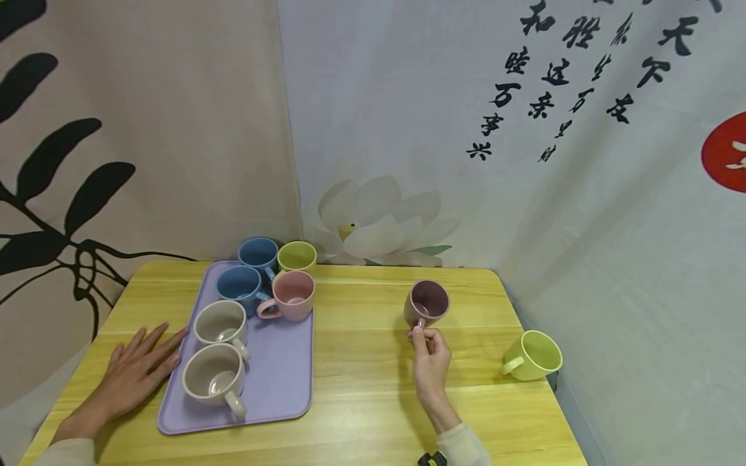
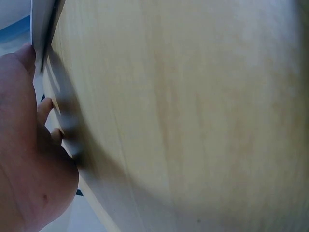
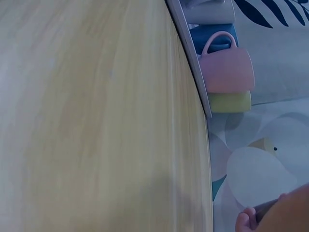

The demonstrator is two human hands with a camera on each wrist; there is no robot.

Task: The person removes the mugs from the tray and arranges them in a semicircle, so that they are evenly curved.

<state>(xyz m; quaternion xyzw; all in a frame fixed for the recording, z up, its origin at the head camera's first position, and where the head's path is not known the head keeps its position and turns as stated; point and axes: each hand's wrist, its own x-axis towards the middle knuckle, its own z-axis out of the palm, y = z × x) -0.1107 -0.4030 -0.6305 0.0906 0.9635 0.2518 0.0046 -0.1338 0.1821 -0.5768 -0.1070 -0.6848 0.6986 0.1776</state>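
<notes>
My right hand pinches the handle of a mauve mug between thumb and fingers, to the right of the tray. The mug's mouth faces up and towards me; whether its base touches the table I cannot tell. In the right wrist view only a bit of that hand shows at the lower corner. My left hand lies with fingers spread at the left edge of a lilac tray, fingertips touching its rim. On the tray stand two off-white mugs, two blue mugs, a pink mug and a yellow-green mug.
Another yellow-green mug stands near the right edge of the wooden table, its handle pointing left. Behind the table hangs a printed cloth with black characters and a pale flower. A dark object shows at my right wrist.
</notes>
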